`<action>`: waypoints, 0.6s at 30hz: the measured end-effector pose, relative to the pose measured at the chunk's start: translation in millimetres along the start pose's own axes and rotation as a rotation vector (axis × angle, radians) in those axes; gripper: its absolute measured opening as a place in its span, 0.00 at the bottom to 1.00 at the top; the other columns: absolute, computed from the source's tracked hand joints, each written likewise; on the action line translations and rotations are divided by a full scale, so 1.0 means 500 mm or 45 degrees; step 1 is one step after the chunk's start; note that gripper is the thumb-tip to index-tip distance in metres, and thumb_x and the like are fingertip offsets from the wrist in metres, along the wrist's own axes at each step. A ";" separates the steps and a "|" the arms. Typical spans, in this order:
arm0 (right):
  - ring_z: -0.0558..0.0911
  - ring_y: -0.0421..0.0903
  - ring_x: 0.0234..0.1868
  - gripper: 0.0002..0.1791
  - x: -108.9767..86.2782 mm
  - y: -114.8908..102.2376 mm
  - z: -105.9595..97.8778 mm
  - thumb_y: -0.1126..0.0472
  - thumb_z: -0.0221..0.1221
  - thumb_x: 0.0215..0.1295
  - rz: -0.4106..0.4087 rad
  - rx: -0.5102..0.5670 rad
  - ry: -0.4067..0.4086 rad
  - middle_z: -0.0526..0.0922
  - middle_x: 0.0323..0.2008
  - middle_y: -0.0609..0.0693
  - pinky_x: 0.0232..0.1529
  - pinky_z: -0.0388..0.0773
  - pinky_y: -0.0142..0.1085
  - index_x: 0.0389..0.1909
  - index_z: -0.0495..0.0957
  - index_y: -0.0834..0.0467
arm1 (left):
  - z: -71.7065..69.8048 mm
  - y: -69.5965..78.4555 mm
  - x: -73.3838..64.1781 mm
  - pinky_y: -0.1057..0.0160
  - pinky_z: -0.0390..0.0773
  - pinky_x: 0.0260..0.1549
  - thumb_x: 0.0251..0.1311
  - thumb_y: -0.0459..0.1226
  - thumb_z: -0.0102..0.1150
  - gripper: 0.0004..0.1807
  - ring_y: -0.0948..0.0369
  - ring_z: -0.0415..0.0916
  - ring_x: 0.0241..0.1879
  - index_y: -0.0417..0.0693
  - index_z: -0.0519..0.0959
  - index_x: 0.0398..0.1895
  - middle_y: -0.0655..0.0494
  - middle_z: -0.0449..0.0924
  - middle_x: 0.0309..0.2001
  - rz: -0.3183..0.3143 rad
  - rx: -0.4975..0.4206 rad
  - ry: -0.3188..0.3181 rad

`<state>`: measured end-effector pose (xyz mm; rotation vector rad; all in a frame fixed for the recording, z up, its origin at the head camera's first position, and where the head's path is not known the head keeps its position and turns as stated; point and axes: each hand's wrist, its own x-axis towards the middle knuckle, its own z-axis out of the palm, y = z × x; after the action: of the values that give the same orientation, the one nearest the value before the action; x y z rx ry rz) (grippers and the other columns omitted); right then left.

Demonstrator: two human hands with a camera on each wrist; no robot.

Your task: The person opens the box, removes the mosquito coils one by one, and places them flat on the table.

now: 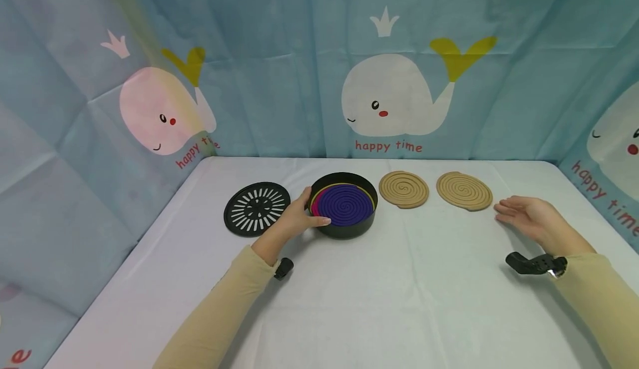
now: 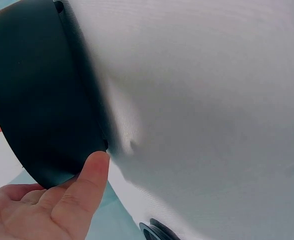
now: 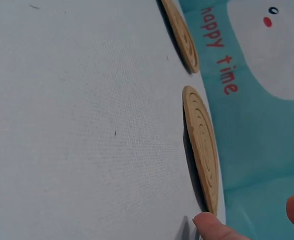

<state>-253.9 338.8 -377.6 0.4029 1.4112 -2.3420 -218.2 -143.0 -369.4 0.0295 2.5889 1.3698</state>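
My left hand (image 1: 294,217) holds a round black tin (image 1: 344,232) by its left side, the thumb at the front rim. Inside the tin lies a purple mosquito coil (image 1: 345,205), with pink and yellow edges showing beneath it. The left wrist view shows the tin's dark side wall (image 2: 42,95) and fingers (image 2: 82,200) against it. My right hand (image 1: 534,219) is held just right of a tan mosquito coil (image 1: 464,191), fingers extended and holding nothing. In the right wrist view a fingertip (image 3: 212,226) appears close to that coil's near end; contact is unclear.
Left of the tin lies a black slotted lid (image 1: 257,209), partly behind the left hand. A second tan coil (image 1: 403,189) lies between the tin and the right-hand coil. The white-covered table (image 1: 379,302) meets a blue whale-print curtain (image 1: 279,108) at its back.
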 end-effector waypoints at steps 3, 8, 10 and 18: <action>0.25 0.43 0.72 0.41 -0.007 0.002 -0.005 0.62 0.36 0.78 0.004 0.071 -0.010 0.14 0.71 0.42 0.70 0.32 0.40 0.68 0.09 0.50 | 0.000 0.001 -0.001 0.48 0.51 0.69 0.55 0.38 0.71 0.57 0.49 0.42 0.74 0.41 0.41 0.78 0.43 0.43 0.76 0.009 -0.009 -0.006; 0.27 0.41 0.72 0.44 -0.016 0.004 -0.004 0.62 0.40 0.78 0.013 0.192 -0.048 0.16 0.71 0.40 0.70 0.31 0.39 0.69 0.12 0.45 | 0.000 0.001 -0.003 0.48 0.51 0.69 0.55 0.38 0.71 0.57 0.49 0.43 0.74 0.42 0.40 0.78 0.43 0.44 0.76 0.009 -0.023 -0.008; 0.41 0.41 0.74 0.44 -0.019 0.006 -0.002 0.62 0.41 0.78 0.010 0.211 -0.081 0.17 0.72 0.39 0.70 0.31 0.38 0.70 0.13 0.44 | 0.000 0.000 -0.004 0.47 0.51 0.69 0.55 0.38 0.71 0.57 0.49 0.43 0.74 0.42 0.40 0.78 0.43 0.44 0.76 0.010 -0.028 -0.011; 0.84 0.49 0.41 0.45 -0.038 0.012 0.016 0.64 0.40 0.78 -0.064 0.263 -0.288 0.15 0.71 0.39 0.58 0.73 0.42 0.70 0.12 0.42 | -0.001 -0.003 -0.002 0.47 0.51 0.69 0.55 0.38 0.71 0.57 0.48 0.43 0.74 0.42 0.40 0.78 0.43 0.44 0.76 0.017 -0.022 -0.014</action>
<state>-234.6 332.3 -370.7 0.1514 1.0926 -2.4923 -217.0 -144.1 -370.1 0.0515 2.5719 1.3927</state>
